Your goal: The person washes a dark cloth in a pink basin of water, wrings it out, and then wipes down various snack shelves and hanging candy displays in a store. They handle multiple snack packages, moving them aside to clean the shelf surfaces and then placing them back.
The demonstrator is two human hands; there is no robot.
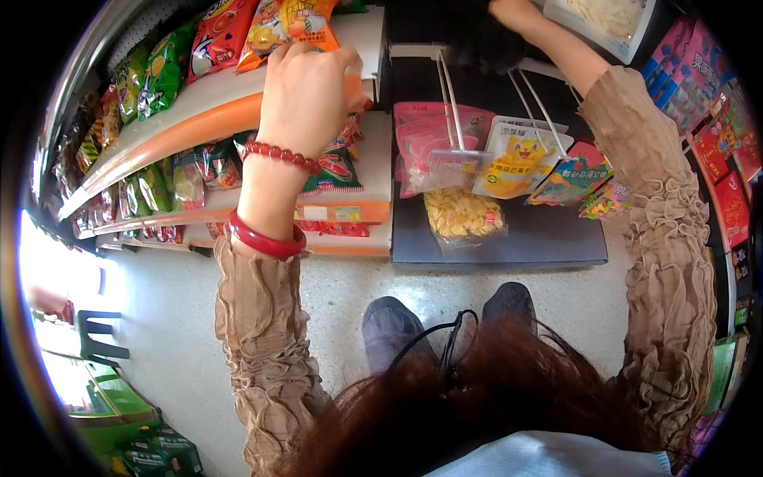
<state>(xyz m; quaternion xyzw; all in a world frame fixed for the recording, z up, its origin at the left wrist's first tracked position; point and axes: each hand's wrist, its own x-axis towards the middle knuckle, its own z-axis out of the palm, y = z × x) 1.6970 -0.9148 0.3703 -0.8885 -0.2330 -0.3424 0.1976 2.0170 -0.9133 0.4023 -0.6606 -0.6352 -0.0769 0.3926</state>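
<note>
My left hand, with a red bead bracelet and a red bangle on the wrist, is at the orange front strip of the upper snack shelf. Its fingers curl away from view, so their grip is hidden. Just beyond lies an orange snack bag. At the top edge, my right hand is only partly visible, beside a dark object too dim to name. Whether it holds anything cannot be seen. Pink pouches and a yellow-and-white dried mango pouch hang from metal hooks below it.
A clear bag of pale chips lies on the dark base ledge. Lower shelves project on the left. Red packages line the right side. A dark stool and a green box stand at left.
</note>
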